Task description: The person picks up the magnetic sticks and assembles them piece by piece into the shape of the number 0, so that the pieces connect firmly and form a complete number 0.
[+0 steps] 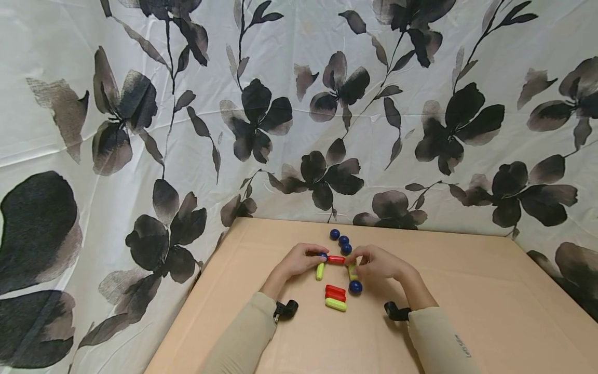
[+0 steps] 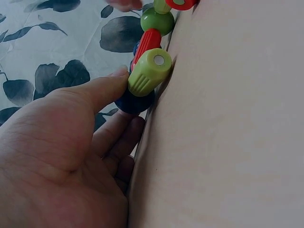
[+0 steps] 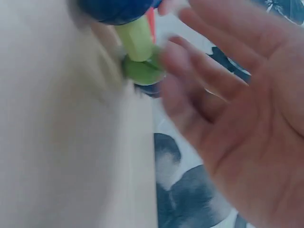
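With thumb and fingers, my left hand [image 1: 300, 259] pinches a blue ball [image 2: 135, 103] at one corner of a magnetic construction. From that ball run a yellow-green rod [image 2: 151, 71] and a red rod [image 1: 336, 259]. The red rod leads to a green ball [image 2: 157, 22] at the other corner. Another yellow-green rod [image 3: 135, 40] joins the green ball to a larger-looking blue ball [image 1: 355, 286]. Beside the green ball, my right hand [image 1: 380, 261] has loosely bent fingers, blurred in the right wrist view; no grip on anything shows.
Two red rods [image 1: 335, 291] and a yellow-green rod [image 1: 336, 305] lie side by side nearer me. Beyond the construction are three blue balls [image 1: 343, 240] in a row. A floral cloth [image 1: 299, 135] hangs behind the tan table [image 1: 467, 291].
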Available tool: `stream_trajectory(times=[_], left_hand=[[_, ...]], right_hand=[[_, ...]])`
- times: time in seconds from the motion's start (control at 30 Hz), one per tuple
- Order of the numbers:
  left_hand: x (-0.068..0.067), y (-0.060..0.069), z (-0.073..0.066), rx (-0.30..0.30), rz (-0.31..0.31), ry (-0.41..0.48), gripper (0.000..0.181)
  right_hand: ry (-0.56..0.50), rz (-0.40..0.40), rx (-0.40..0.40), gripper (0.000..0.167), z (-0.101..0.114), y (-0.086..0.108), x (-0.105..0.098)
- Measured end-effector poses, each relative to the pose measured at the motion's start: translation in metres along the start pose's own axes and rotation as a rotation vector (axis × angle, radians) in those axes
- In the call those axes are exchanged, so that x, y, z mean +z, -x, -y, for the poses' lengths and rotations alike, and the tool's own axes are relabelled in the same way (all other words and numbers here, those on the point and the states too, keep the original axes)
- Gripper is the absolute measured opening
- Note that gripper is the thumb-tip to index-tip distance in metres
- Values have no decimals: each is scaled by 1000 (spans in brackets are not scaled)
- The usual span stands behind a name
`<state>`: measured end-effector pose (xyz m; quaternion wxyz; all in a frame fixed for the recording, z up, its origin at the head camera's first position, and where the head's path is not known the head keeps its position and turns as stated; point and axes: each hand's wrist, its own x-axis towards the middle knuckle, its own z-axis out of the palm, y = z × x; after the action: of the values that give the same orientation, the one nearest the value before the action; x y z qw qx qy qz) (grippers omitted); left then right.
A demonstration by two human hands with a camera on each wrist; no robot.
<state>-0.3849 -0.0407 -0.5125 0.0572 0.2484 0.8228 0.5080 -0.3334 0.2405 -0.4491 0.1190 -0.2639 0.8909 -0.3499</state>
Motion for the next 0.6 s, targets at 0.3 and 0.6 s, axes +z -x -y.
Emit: stream_trajectory(times=[0.3,0.6], left_hand=[[-1,0,-1,0,-7,-2,29],[0,-2,-2,13,-5,-23,26]], right_hand=[[-191,-232,59,19,-25,-10,6],[-339,-231,37,22,-45,-18,17]])
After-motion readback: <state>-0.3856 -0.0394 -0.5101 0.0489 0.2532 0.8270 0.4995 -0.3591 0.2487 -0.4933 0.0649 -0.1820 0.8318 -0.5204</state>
